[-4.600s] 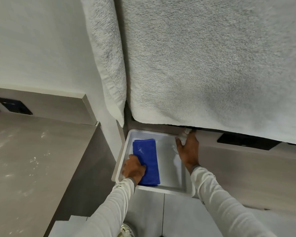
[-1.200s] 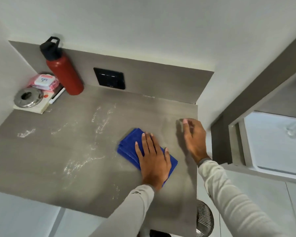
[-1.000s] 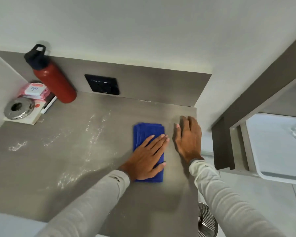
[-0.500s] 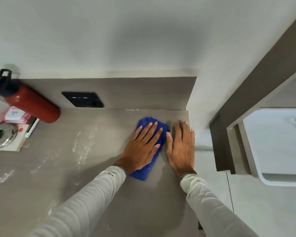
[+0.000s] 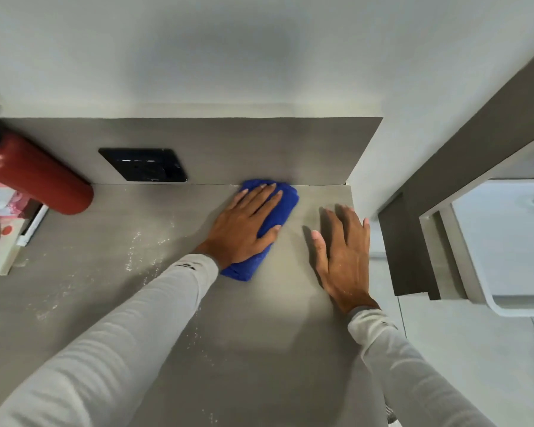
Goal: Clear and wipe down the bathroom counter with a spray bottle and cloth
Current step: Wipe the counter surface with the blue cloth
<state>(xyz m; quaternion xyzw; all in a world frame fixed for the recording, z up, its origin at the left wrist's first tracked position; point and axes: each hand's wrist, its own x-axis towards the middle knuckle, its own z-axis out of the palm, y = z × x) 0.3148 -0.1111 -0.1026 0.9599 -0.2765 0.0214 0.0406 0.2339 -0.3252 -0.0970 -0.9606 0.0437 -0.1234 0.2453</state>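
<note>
At the counter's (image 5: 259, 349) back edge, around 12 o'clock from the wearer, a left hand (image 5: 244, 229) lies flat with fingers spread on a folded blue cloth (image 5: 285, 200), pinning it down rather than gripping it, its far end touching the backsplash. The right hand (image 5: 342, 257) rests open and empty, palm down, at 2 o'clock near the counter's right edge, holding nothing. White powdery streaks (image 5: 136, 251) (mostly toward 10 o'clock) mark the grey surface left of the cloth. A red bottle (image 5: 34, 177) and a small stack of items (image 5: 0, 232) stand in the far-left corner at about 10 o'clock; a black socket plate (image 5: 144, 164) sits on the backsplash at 11 o'clock. No spray bottle is identifiable in this view.

The step in hand appears to be wiping, and most of the counter looks undone. To do it well, even palm pressure and overlapping passes from the backsplash toward the front edge would likely gather the residue instead of smearing it; the cloth should probably skirt the socket, and the corner items seem to need lifting away before that patch can be reached
</note>
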